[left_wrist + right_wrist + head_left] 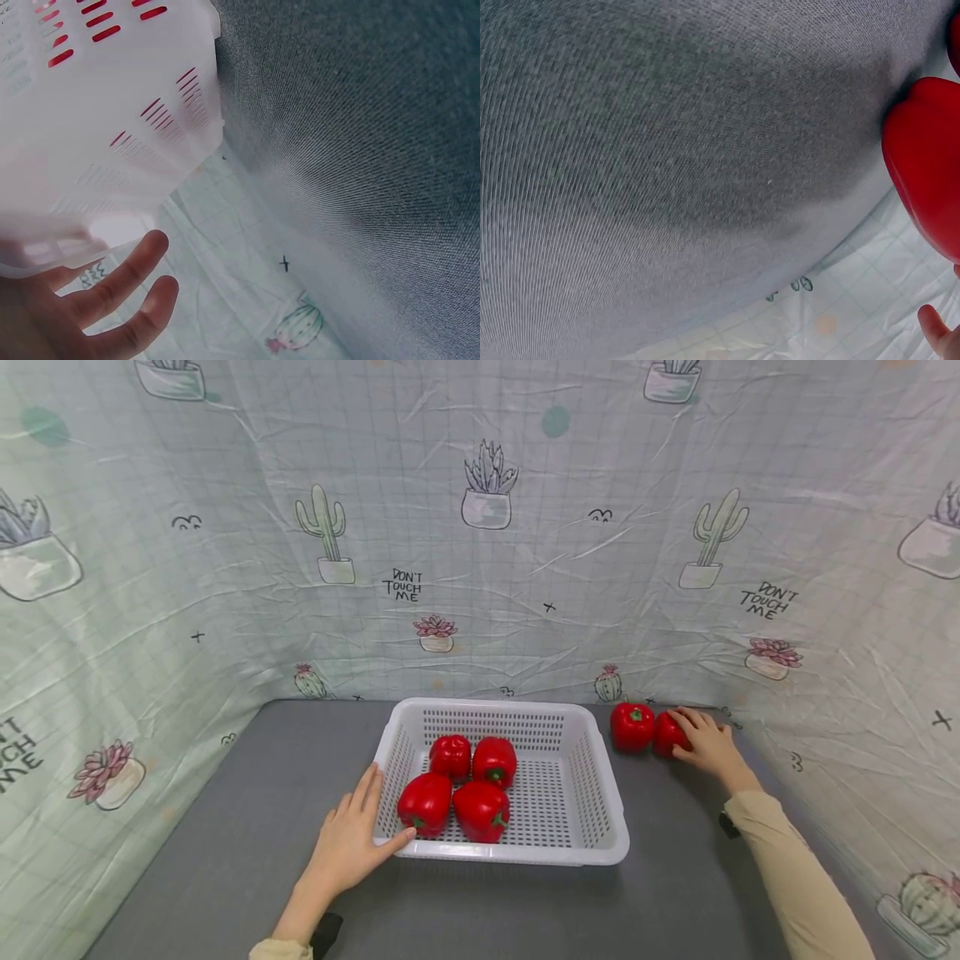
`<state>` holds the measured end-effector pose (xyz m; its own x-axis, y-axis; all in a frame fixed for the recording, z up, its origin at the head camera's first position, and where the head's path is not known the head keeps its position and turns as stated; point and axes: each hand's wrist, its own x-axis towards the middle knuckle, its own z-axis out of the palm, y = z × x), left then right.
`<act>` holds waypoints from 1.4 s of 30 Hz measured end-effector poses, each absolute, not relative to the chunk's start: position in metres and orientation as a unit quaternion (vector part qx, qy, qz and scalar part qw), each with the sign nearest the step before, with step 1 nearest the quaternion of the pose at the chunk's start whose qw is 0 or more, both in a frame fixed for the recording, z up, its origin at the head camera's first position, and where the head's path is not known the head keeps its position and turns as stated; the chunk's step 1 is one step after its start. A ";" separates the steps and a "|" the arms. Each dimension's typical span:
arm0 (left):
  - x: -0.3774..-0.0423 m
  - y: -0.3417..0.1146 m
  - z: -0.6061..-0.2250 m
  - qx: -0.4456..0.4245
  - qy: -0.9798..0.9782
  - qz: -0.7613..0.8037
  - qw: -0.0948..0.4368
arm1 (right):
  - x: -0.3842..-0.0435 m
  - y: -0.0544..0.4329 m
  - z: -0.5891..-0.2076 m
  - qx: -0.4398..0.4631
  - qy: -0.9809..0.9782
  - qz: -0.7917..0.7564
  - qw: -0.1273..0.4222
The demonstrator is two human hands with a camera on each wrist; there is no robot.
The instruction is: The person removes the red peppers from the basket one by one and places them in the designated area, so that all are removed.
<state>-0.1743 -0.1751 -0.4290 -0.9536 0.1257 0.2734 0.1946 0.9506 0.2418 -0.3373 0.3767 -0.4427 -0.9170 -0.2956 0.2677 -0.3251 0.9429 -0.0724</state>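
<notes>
A white perforated plastic basket [525,853] sits on the grey table with red bell peppers inside, at its left: two at the back, such as one bell pepper [494,762], and two in front, including another bell pepper [482,811]. My left hand [347,842] rests at the basket's front left corner, fingers fairly straight along the left rim and thumb on the front rim. Right of the basket, my right hand [708,746] holds a red bell pepper [666,735], fingers over its top and thumb at its near side. Close beside it stands one more bell pepper [632,727].
A patterned cloth [487,585] with printed cacti hangs behind the table and along both sides. The grey table [225,835] stretches left, right and in front of the basket. The right-hand peppers lie near the table's back right corner.
</notes>
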 end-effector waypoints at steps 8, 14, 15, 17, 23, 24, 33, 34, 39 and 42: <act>-0.175 -0.175 -0.430 -0.083 -0.979 -0.132 0.128 | -0.338 0.378 -0.446 0.157 -0.977 0.065 0.132; -0.174 -0.175 -0.430 -0.082 -0.980 -0.131 0.128 | -0.337 0.378 -0.446 0.167 -0.974 0.064 0.142; -0.174 -0.175 -0.430 -0.082 -0.980 -0.132 0.128 | -0.337 0.378 -0.446 0.167 -0.973 0.063 0.145; -0.174 -0.176 -0.430 -0.082 -0.979 -0.134 0.129 | -0.336 0.377 -0.447 0.168 -0.972 0.060 0.152; -0.174 -0.177 -0.430 -0.084 -0.977 -0.140 0.138 | -0.335 0.374 -0.448 0.173 -0.967 0.058 0.176; -0.174 -0.177 -0.431 -0.086 -0.976 -0.140 0.140 | -0.335 0.374 -0.448 0.174 -0.967 0.057 0.179; -0.174 -0.176 -0.431 -0.092 -0.977 -0.142 0.132 | -0.334 0.377 -0.451 0.174 -0.967 0.050 0.180; -0.174 -0.176 -0.431 -0.091 -0.977 -0.142 0.133 | -0.334 0.377 -0.451 0.174 -0.967 0.051 0.180; -0.175 -0.176 -0.430 -0.087 -0.976 -0.144 0.135 | -0.332 0.376 -0.445 0.167 -0.968 0.048 0.178; -0.175 -0.176 -0.430 -0.087 -0.977 -0.144 0.131 | -0.329 0.374 -0.443 0.166 -0.968 0.045 0.183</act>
<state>-0.1749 -0.1758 -0.4300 -0.9507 0.1314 0.2807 0.2068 0.9436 0.2585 -0.3287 0.3743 -0.4432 -0.8780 -0.3047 0.3692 -0.3378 0.9408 -0.0269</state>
